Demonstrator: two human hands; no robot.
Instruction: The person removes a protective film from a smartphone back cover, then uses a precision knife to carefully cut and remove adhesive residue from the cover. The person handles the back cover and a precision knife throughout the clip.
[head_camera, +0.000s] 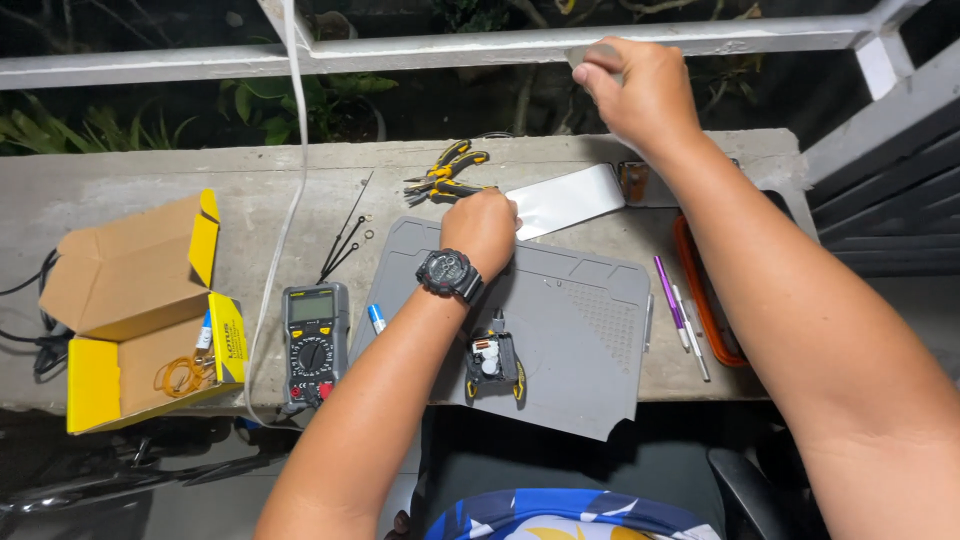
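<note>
**Two hands at a grey work mat on a concrete ledge**

The grey work mat (570, 320) lies on the concrete ledge (120, 180), and everything here is placed from it. At the mat's far edge the left hand (483, 230) — a black wristwatch (447, 272) on its wrist — is closed into a loose fist, its fingers curled down onto the near end of a flat silvery-white sheet (570, 197); the grip itself is hidden under the knuckles. The sheet runs off beyond the mat's far right corner. Just past the left hand, beyond the mat, sit yellow-handled pliers (447, 172).

The right hand (640, 90) is raised well beyond the mat, up at the white railing (450, 45), fingers pinched together on a small pale strip (590, 55) — what it is cannot be told.

On the mat's near edge rests a small black-and-yellow device (492, 365) with its inside showing. Just left of the mat stands a multimeter (313, 340); farther left, an open yellow cardboard box (140, 310). Right of the mat lie a purple pen (670, 297) and an orange-rimmed tray (700, 300).
</note>
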